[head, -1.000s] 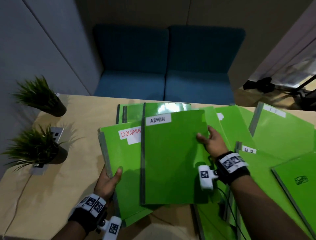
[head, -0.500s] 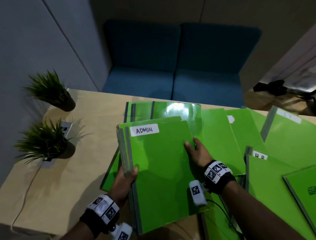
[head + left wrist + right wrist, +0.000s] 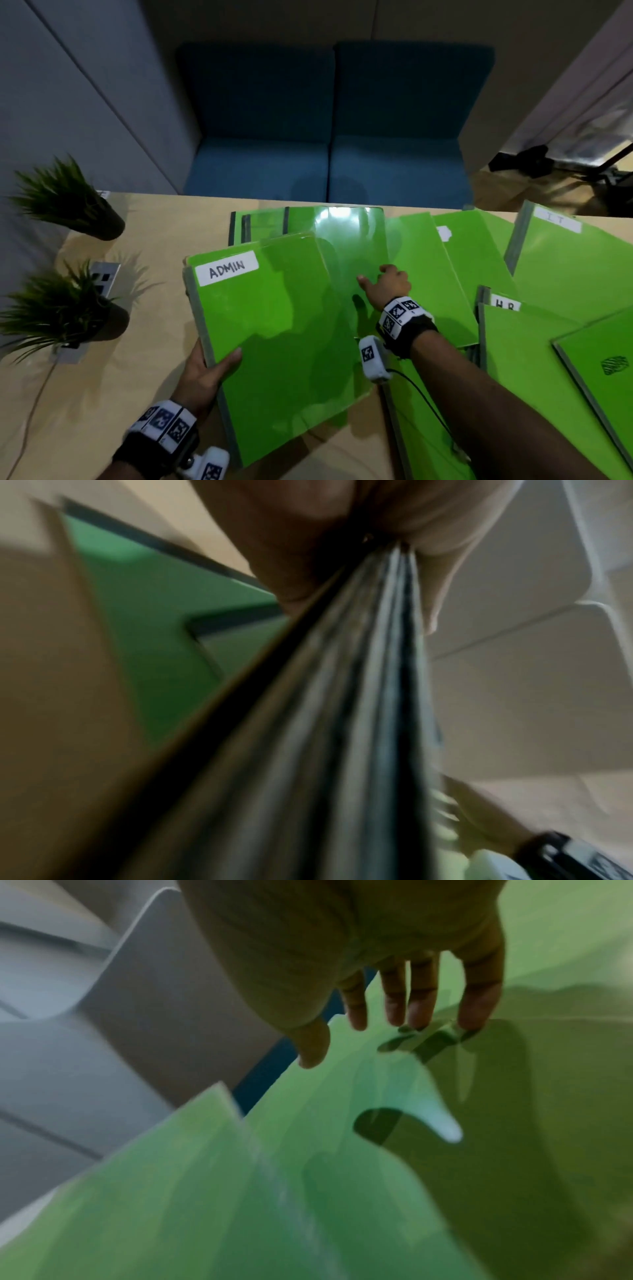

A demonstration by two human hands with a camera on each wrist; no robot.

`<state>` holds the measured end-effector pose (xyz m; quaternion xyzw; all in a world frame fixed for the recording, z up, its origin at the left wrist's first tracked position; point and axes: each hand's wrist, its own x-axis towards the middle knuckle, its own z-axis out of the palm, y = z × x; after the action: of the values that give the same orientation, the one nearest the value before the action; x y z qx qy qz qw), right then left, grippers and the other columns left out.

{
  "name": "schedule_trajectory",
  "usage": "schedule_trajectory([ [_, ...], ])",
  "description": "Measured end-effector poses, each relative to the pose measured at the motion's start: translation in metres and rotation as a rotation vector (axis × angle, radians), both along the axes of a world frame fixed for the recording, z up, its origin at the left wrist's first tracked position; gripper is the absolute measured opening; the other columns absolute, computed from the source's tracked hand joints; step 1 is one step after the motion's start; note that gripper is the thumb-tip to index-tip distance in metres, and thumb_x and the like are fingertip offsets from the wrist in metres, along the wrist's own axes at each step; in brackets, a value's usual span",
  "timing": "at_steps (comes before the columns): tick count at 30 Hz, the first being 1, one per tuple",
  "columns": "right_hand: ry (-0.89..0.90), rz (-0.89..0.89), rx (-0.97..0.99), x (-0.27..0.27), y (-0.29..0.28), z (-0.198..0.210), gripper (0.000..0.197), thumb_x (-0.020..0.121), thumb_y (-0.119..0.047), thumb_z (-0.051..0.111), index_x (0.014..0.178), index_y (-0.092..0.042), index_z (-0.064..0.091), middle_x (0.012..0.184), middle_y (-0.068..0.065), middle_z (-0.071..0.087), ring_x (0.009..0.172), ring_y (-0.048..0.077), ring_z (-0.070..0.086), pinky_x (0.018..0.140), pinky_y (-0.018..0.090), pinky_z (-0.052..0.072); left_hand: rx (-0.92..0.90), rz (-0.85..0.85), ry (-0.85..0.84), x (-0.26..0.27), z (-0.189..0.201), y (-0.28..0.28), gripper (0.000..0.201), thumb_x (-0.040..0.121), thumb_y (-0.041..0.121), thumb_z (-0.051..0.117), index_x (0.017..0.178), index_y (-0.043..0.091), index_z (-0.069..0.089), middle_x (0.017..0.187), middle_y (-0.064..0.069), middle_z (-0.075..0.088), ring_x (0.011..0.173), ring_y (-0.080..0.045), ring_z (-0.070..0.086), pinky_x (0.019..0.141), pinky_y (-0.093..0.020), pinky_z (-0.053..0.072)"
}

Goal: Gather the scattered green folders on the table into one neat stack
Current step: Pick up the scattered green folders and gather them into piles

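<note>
Green folders (image 3: 291,329), tan table (image 3: 102,394), blue sofa (image 3: 329,137)

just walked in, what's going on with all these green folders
A person is gathering them into a stack. The left hand grips a few folders by their spines, ADMIN folder on top. The right hand, fingers straight, reaches onto the glossy folder behind. The IT folder and HR folder still lie scattered.
</note>
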<state>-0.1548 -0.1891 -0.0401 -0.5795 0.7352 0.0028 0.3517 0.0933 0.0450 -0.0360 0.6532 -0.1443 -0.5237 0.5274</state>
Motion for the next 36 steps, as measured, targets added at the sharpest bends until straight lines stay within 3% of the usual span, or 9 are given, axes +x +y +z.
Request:
schedule_trajectory([
  [2,0.085,0.005,0.044,0.006,-0.009,-0.002,0.087,0.083,-0.053,0.069,0.144,-0.003,0.031,0.146,0.022,0.035,0.136,0.038,0.034,0.107,0.047,0.037,0.039,0.042,-0.014,0.015,-0.007,0.009,0.050,0.071,0.014,0.079,0.115,0.025,0.059,0.110,-0.013,0.070,0.100,-0.037,0.066,0.084,-0.054,0.052],
  [6,0.274,0.053,0.045,0.017,-0.011,-0.010,0.112,0.069,-0.056,0.080,0.148,-0.003,0.021,0.146,0.020,0.030,0.136,0.036,0.032,0.103,0.053,0.042,0.102,0.070,-0.001,0.031,-0.016,0.023,0.067,0.057,0.028,0.086,0.119,0.023,0.059,0.112,-0.013,0.070,0.102,-0.035,0.066,0.088,-0.058,0.049],
  [11,0.237,-0.066,0.117,0.014,-0.025,-0.017,0.120,0.060,-0.048,0.089,0.146,0.000,0.021,0.145,0.023,0.035,0.135,0.039,0.038,0.108,0.047,0.041,0.105,0.092,0.020,0.034,-0.021,0.026,0.049,0.068,0.018,0.077,0.113,0.025,0.061,0.111,-0.013,0.070,0.101,-0.034,0.067,0.086,-0.054,0.051],
  [16,-0.145,-0.229,0.101,-0.008,-0.035,-0.017,0.091,0.065,-0.022,0.091,0.137,-0.011,0.035,0.125,0.016,0.056,0.107,0.040,0.063,0.085,0.047,0.058,0.081,0.079,0.044,0.029,-0.023,0.022,0.083,0.040,0.045,0.091,0.116,0.026,0.061,0.110,-0.010,0.072,0.100,-0.034,0.068,0.086,-0.059,0.050],
  [19,-0.232,-0.220,0.003,-0.038,-0.042,-0.002,0.080,0.071,-0.017,0.087,0.133,-0.015,0.038,0.119,0.015,0.063,0.101,0.038,0.066,0.082,0.050,0.058,0.055,0.080,0.033,0.022,-0.023,0.015,0.075,0.050,0.042,0.089,0.117,0.027,0.060,0.113,-0.010,0.070,0.102,-0.034,0.067,0.088,-0.060,0.049],
  [22,-0.219,-0.176,-0.042,-0.087,-0.050,0.016,0.070,0.073,-0.008,0.084,0.132,-0.014,0.048,0.120,0.012,0.067,0.106,0.032,0.065,0.089,0.038,0.053,0.006,0.037,0.036,0.011,-0.025,0.010,0.065,0.066,0.028,0.084,0.124,0.022,0.057,0.117,-0.011,0.068,0.104,-0.034,0.066,0.089,-0.059,0.049],
  [27,0.020,-0.149,0.085,-0.154,-0.055,0.015,0.089,0.067,-0.020,0.090,0.141,-0.006,0.043,0.134,0.019,0.058,0.121,0.039,0.055,0.103,0.051,0.046,0.010,-0.003,0.064,-0.013,-0.026,-0.004,0.092,0.041,0.043,0.091,0.123,0.020,0.056,0.108,-0.010,0.072,0.095,-0.034,0.070,0.076,-0.052,0.056],
  [31,0.193,-0.101,0.091,-0.162,-0.046,0.003,0.103,0.072,-0.036,0.086,0.151,-0.005,0.026,0.145,0.026,0.039,0.131,0.046,0.043,0.107,0.053,0.041,0.062,-0.020,0.056,-0.018,-0.039,-0.008,0.069,0.061,0.025,0.085,0.124,0.020,0.056,0.113,-0.012,0.070,0.101,-0.037,0.067,0.085,-0.059,0.051],
  [36,0.122,-0.204,0.057,-0.137,-0.043,0.017,0.062,0.078,-0.028,0.082,0.122,0.005,0.052,0.131,0.025,0.054,0.112,0.040,0.057,0.095,0.044,0.049,0.086,-0.041,0.039,-0.015,-0.040,-0.014,0.066,0.064,0.026,0.085,0.123,0.019,0.056,0.112,-0.013,0.070,0.101,-0.037,0.067,0.087,-0.061,0.049],
])
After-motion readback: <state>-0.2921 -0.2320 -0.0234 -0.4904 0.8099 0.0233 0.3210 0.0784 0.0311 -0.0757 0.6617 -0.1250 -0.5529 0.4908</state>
